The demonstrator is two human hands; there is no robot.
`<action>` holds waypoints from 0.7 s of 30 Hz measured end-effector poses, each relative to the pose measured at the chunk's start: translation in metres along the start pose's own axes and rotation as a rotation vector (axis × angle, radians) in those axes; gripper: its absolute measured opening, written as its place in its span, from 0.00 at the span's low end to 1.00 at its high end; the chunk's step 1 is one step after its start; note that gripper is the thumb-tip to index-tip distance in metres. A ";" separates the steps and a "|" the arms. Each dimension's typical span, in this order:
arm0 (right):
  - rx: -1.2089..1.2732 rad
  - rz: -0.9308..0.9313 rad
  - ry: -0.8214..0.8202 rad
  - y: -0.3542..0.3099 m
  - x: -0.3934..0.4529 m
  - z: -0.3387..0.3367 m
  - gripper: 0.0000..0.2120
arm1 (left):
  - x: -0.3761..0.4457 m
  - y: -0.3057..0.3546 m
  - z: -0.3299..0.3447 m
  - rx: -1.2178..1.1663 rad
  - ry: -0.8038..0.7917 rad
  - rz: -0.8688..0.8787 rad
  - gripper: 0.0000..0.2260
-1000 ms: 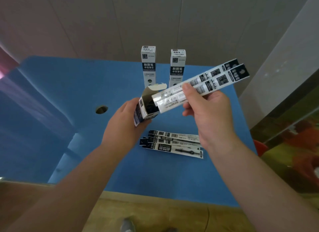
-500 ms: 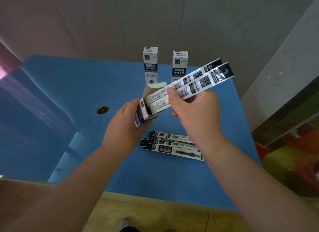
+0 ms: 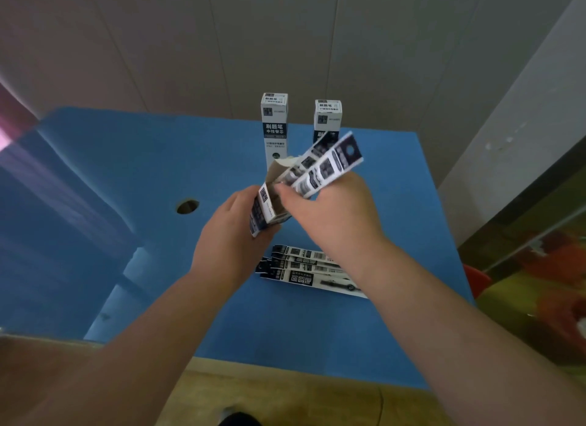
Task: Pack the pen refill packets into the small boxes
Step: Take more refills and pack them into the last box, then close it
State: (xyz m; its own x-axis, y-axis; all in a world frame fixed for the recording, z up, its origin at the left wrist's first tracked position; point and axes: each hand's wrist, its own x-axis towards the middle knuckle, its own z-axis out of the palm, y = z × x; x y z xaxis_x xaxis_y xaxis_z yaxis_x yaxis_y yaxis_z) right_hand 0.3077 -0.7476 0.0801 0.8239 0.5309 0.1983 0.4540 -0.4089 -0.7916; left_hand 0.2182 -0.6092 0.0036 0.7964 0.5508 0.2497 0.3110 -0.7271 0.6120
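While the left hand grips an open box, the right hand pinches two packets partly inside it; two boxes stand upright behind, and more packets wait on the tabletop.

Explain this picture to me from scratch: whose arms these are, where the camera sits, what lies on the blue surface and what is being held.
There is no machine here. A person wears a wide-angle camera on the head, looking forward and down, so the two bare arms are that person's own. The left hand grips a small open box, its flap up. The right hand holds two long pen refill packets and feeds their near ends into the box's mouth; their far ends stick out, blurred. On the blue table lies a small pile of more packets, and two closed boxes stand upright at the far edge. A round hole is in the tabletop.
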 end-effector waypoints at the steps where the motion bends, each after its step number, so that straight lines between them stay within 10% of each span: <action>1: 0.078 0.038 -0.021 -0.001 -0.001 -0.002 0.08 | 0.000 0.000 0.000 0.001 0.002 0.000 0.21; 21: 0.142 -0.137 0.006 0.010 0.004 -0.003 0.08 | 0.005 0.001 -0.002 -0.023 0.000 -0.039 0.22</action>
State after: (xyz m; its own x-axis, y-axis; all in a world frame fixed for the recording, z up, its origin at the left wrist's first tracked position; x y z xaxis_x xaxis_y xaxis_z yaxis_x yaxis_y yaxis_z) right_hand 0.3165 -0.7516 0.0745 0.7599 0.5698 0.3130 0.5101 -0.2241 -0.8304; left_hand 0.2212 -0.6067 0.0068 0.7837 0.5789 0.2251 0.3299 -0.6950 0.6388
